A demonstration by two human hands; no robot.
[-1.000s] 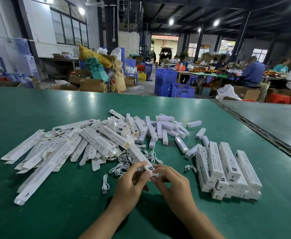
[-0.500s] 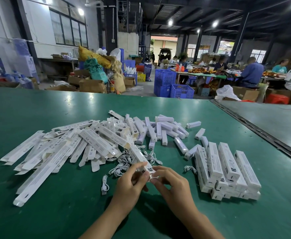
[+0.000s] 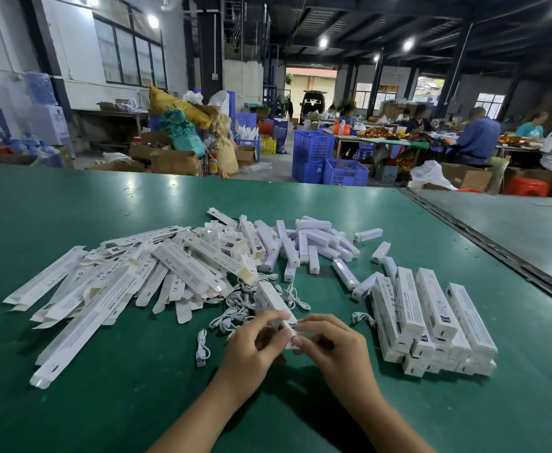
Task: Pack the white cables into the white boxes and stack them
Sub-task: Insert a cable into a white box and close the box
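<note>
My left hand (image 3: 251, 344) and my right hand (image 3: 331, 346) both hold the near end of one long white box (image 3: 273, 302), which points away from me over the green table (image 3: 104, 403). Fingers of both hands pinch the box's end flap. Behind it lies a tangle of coiled white cables (image 3: 238, 308); one single coiled cable (image 3: 202, 347) lies to the left of my hands and another cable (image 3: 362, 318) to the right. A stack of packed boxes (image 3: 431, 325) stands at the right. Flat unfolded boxes (image 3: 111, 289) are heaped at the left.
Several short white lamp units (image 3: 313, 246) lie scattered behind the cables. A metal seam (image 3: 496, 256) divides this table from the grey one on the right. Beyond the far edge stand blue crates (image 3: 330, 161), cardboard boxes, and people seated at other tables.
Both hands have stayed at the box's near end, with the fingers working closer together on the flap. The view has shifted slightly; the piles have not moved.
</note>
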